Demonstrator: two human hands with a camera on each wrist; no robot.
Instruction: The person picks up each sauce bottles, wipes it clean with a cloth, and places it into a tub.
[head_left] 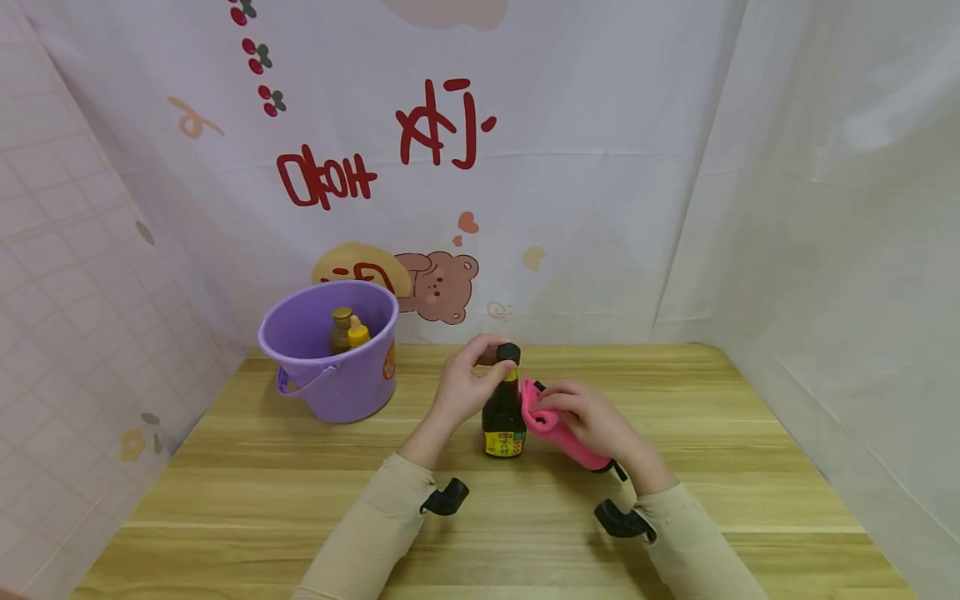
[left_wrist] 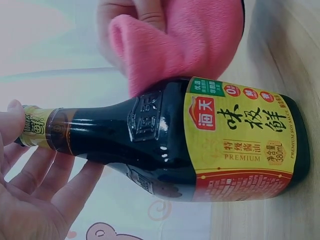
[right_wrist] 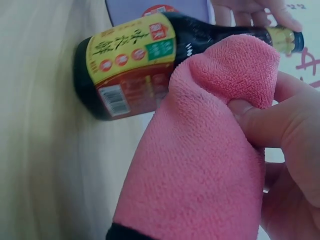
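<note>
A dark soy sauce bottle (head_left: 503,412) with a yellow label stands upright on the wooden table. My left hand (head_left: 468,379) grips its neck just under the black cap, thumb on one side and fingers behind, as the left wrist view shows. On the bottle's right side, my right hand (head_left: 588,417) pinches a pink cloth (right_wrist: 200,135) between thumb and fingers. The cloth is bunched at the top, touches the bottle's shoulder, and hangs down to a black-edged end near the tabletop. Part of the right fingers is hidden behind the cloth.
A purple bucket (head_left: 352,387) with a handle stands at the back left of the table (head_left: 450,558). Inside it are a brownish bottle (head_left: 341,329) and a yellow-capped bottle (head_left: 358,335). A printed white curtain (head_left: 585,167) hangs behind the table and along both sides.
</note>
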